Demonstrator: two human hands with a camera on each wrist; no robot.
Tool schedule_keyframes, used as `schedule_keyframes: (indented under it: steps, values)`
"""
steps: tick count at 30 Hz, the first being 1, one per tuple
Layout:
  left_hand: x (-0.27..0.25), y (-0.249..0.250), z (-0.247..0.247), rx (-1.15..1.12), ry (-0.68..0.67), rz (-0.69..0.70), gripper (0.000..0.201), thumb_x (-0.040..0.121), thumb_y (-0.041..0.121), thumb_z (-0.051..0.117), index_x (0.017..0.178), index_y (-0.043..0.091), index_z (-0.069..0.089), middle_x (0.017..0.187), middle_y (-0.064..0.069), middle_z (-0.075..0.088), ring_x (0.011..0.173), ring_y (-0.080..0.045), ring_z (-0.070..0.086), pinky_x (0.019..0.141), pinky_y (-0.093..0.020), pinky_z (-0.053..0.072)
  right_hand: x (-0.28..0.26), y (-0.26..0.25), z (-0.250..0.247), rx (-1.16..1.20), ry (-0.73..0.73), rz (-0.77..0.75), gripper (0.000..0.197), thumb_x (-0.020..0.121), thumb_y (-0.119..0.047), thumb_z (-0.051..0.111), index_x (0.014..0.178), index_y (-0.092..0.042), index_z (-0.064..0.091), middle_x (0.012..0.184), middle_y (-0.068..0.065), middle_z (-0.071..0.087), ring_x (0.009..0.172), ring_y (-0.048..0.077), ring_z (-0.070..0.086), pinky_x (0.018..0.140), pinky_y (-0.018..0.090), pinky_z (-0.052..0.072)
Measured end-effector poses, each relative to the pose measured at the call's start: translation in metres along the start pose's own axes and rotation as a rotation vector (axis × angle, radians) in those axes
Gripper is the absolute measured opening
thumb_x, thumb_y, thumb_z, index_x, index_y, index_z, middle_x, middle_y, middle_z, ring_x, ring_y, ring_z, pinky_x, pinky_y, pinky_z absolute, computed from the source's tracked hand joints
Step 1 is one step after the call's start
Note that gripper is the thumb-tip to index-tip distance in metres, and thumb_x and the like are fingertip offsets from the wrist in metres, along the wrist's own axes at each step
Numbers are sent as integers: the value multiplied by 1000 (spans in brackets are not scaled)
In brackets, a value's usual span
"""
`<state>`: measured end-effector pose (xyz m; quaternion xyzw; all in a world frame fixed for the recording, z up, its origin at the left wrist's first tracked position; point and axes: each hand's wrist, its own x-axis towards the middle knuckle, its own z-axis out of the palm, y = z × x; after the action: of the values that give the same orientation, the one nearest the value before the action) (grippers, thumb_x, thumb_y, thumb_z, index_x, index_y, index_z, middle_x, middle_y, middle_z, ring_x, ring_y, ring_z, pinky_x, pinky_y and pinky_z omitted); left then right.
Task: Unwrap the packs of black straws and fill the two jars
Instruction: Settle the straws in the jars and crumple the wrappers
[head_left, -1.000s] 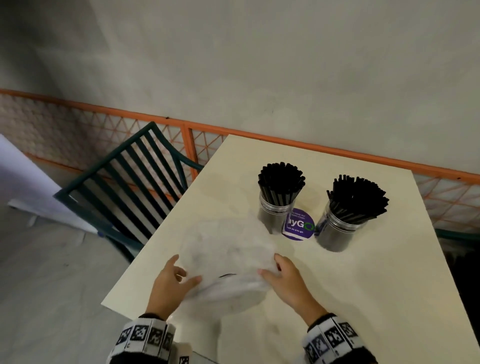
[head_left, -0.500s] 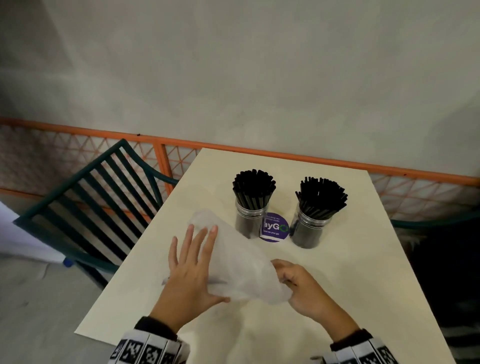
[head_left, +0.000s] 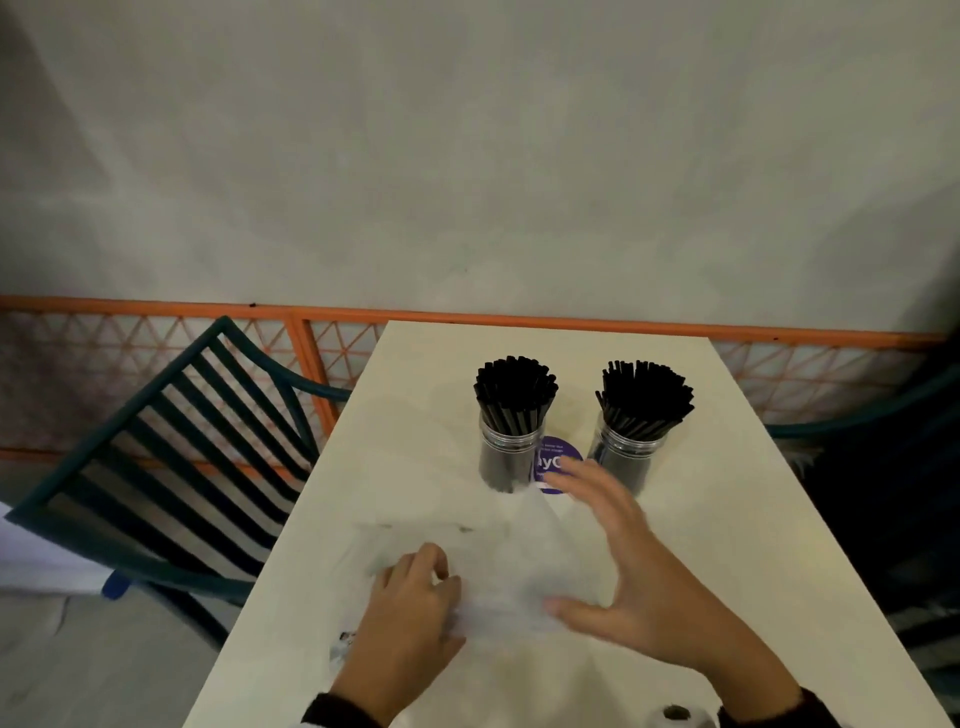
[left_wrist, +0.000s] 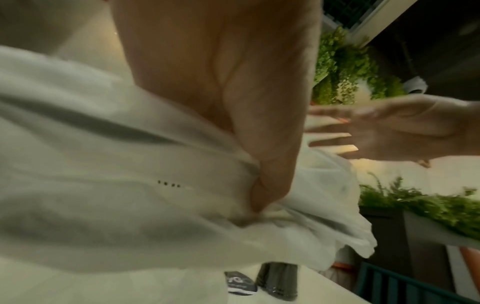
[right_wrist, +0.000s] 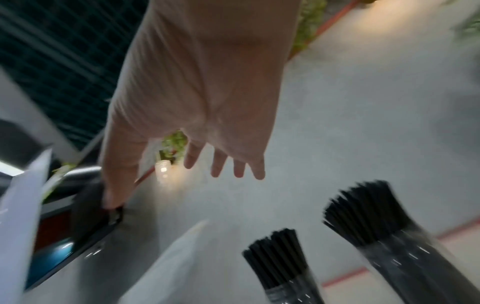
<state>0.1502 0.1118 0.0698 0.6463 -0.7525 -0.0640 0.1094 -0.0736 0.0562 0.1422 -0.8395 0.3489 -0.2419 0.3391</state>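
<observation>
Two clear jars stand side by side at the back of the cream table (head_left: 727, 519), the left jar (head_left: 506, 460) and the right jar (head_left: 626, 457), each packed with upright black straws (head_left: 514, 387). Empty translucent wrapping (head_left: 498, 566) lies spread in front of them. My left hand (head_left: 415, 597) has its fingers curled into the wrapping and grips a bunched fold of it (left_wrist: 259, 214). My right hand (head_left: 613, 561) hovers over the wrapping's right side with straight, spread fingers (right_wrist: 221, 164) and holds nothing. Both jars (right_wrist: 405, 257) show blurred in the right wrist view.
A purple round sticker (head_left: 553, 462) lies between the jars. A dark green slatted chair (head_left: 171, 457) stands left of the table; another chair's edge (head_left: 852, 421) is at the right. An orange lattice railing (head_left: 311, 364) and a grey wall run behind.
My left hand went from flat on the wrapping to bunching it. My right hand let go of the wrapping, opened and lifted toward the jars. The head view shifted.
</observation>
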Motion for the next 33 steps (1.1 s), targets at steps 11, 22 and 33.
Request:
schedule_keyframes:
  steps: [11, 22, 33]
  values:
    - [16, 24, -43, -1370, 110, -87, 49, 73, 10, 44, 119, 27, 51, 115, 8, 59, 102, -4, 60, 77, -17, 50, 23, -15, 72, 439, 20, 112, 101, 55, -21, 89, 133, -41, 27, 140, -17, 40, 129, -1, 40, 104, 22, 39]
    - [-4, -7, -37, -1703, 85, -177, 98, 50, 63, 75, 128, 12, 44, 125, -10, 58, 119, -24, 53, 94, -38, 47, 45, -13, 79, 380, -2, 138, 53, 77, -6, 60, 111, -40, 38, 102, -11, 60, 84, 0, 62, 71, 13, 48]
    - [-40, -62, -9, -1725, 77, -553, 32, 91, 19, 52, 122, 16, 46, 117, -19, 63, 103, -31, 64, 75, -42, 56, 66, -13, 154, 123, -176, 74, 67, 75, -29, 65, 131, -27, 28, 131, -12, 24, 124, 6, 21, 107, 23, 21]
